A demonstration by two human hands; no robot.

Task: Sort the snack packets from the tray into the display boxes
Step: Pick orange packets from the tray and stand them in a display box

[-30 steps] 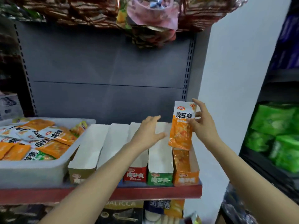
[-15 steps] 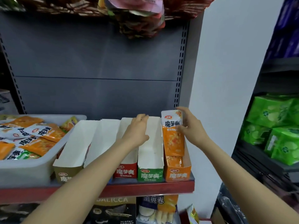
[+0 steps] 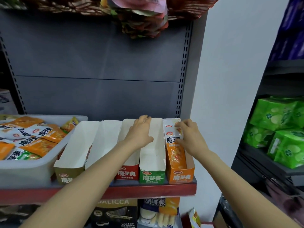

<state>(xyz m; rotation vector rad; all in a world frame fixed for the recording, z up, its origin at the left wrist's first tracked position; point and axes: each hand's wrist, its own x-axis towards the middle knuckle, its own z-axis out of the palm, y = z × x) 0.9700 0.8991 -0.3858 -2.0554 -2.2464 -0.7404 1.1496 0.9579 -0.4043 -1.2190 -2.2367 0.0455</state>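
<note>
Closest to you, five display boxes stand in a row at the shelf's front edge. Your right hand [image 3: 190, 137] presses an orange packet [image 3: 174, 145] into the orange box [image 3: 181, 176], fingers apparently pinching its top edge. Your left hand [image 3: 139, 134] rests flat, fingers together, across the red box [image 3: 126, 173] and green box [image 3: 152, 176]. Far left, the tray [image 3: 24, 168] holds more packets.
</note>
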